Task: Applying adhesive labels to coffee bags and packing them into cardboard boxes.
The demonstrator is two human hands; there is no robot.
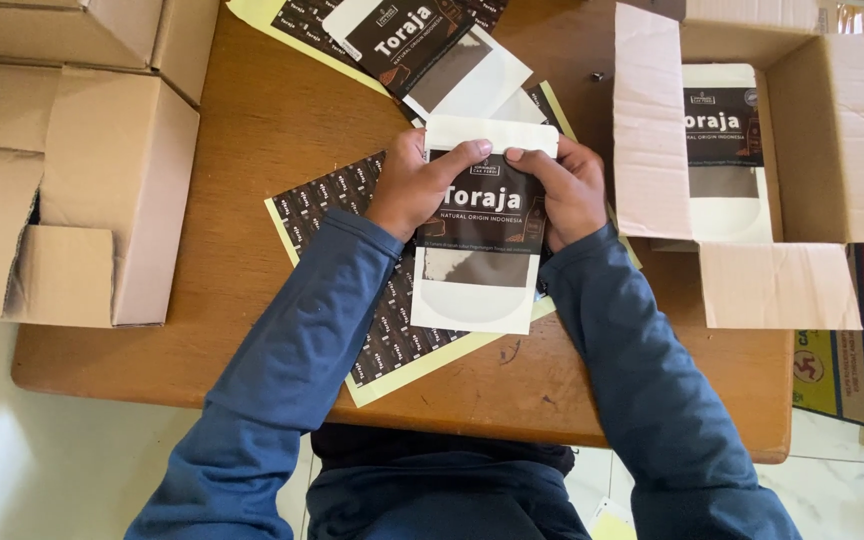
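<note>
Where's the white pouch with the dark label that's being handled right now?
The white pouch is mid-table in the head view, gripped near its top by the left hand and right hand, over the sticker sheet.

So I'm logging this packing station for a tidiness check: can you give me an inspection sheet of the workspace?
Surface: round-cornered wooden table, a few small marks near the front edge.
Job's things: white pouch with dark label, held upright by left hand and right hand, thumbs at its top edge.
Clutter: label sheets under the pouch; more pouches at the back.
Grippers: both hands' fingers closed on the pouch.
Cables: nothing seen.
Surroundings: open box holding a pouch on the right; empty boxes on the left; pale tiled floor.
</note>
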